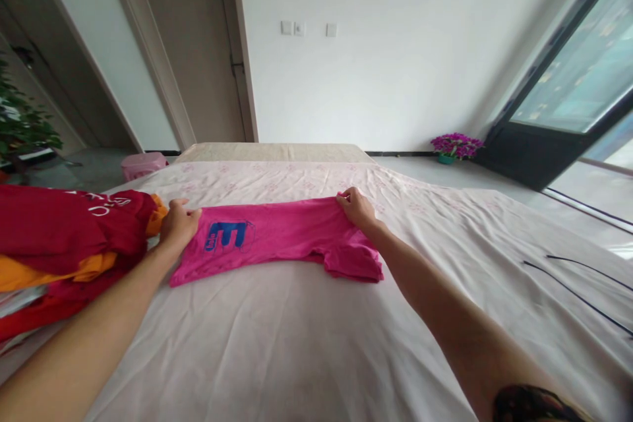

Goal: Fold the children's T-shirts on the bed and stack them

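A pink T-shirt point(281, 231) with a blue printed letter lies sideways across the bed, folded lengthwise into a long strip. My left hand point(179, 224) pinches its far left corner, near the print. At the far right corner, my right hand point(357, 209) has its fingers closed on the shirt's edge. One short sleeve hangs toward me on the right, below my right wrist. The near edge of the cloth curves slightly and rests on the sheet.
Red and orange clothes point(64, 231) are heaped at the left, beside my left forearm. A pale, wrinkled sheet point(297, 343) covers the bed. Two dark cords point(578, 290) lie on the right. Beyond stand a pink stool point(143, 163) and purple flowers point(455, 144) on the floor.
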The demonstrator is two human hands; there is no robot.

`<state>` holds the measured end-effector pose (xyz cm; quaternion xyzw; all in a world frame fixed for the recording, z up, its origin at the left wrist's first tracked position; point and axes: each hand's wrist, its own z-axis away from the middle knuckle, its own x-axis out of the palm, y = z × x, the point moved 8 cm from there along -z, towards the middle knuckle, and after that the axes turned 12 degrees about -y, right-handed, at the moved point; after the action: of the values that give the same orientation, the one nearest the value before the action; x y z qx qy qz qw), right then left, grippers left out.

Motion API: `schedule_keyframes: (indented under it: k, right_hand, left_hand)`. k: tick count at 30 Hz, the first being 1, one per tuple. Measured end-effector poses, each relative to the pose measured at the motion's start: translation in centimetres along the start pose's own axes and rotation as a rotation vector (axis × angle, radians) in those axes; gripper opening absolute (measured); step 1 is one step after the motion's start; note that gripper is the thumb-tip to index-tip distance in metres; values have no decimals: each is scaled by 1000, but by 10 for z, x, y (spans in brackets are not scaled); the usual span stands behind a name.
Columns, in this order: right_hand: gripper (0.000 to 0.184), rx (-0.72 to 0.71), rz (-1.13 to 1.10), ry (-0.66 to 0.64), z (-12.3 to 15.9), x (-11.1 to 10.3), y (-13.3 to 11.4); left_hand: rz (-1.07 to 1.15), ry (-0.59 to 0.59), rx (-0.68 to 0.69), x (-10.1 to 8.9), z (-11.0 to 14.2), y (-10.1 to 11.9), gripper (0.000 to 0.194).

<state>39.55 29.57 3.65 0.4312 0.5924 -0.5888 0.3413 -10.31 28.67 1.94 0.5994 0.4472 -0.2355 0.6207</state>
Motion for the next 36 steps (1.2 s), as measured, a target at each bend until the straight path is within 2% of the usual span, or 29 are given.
schedule_keyframes:
  k: [2,3,5,7,9,11,14,18,20,22,23,26,28,30,33,36]
  right_hand:
    - [34,-29,80,-2,0,5,-11]
    - [35,-62,127,-3,4,9,-18]
    - [41,-178,202,-28,17,20,-37]
    - [49,-352,243,-85,35,34,-55]
    - [57,-523,275,-157,54,49,-67]
    - [60,-614,303,-246,66,60,-65]
    - [60,-572,335,-330,67,61,-41]
    - [58,-458,363,-345,65,42,-15]
    - [57,-431,358,-315,72,29,-15]
    - [57,-453,321,-272,87,19,-24]
    - [57,-489,297,-262,97,18,-31]
    - [59,-637,251,-331,133,29,-52]
    - [62,-706,245,-406,156,39,-58]
    - [64,-740,237,-457,173,42,-56]
    - [67,-768,189,-499,190,30,-46]
    - [50,-763,37,-494,192,5,-31]
  left_hand:
    - [-121,55,57,2,5,16,51]
    - [-161,43,120,9,12,28,46]
    - [-169,-78,297,31,30,54,41]
    - [-137,-236,448,56,52,74,47]
    - [-185,-335,532,74,68,81,57]
    - [-290,-380,536,82,74,73,63]
    - [-408,-404,466,78,68,45,65]
    - [-474,-358,359,58,59,20,64]
    - [-510,-274,316,47,61,25,59]
    - [-511,-208,332,41,72,43,55]
    - [-483,-211,386,43,81,57,56]
    - [-344,-356,675,60,122,101,59]
    - [-327,-469,798,72,148,112,60]
    - [-378,-510,806,79,161,105,60]
    - [-427,-488,742,76,159,80,60]
    - [-404,-492,705,72,149,64,60]
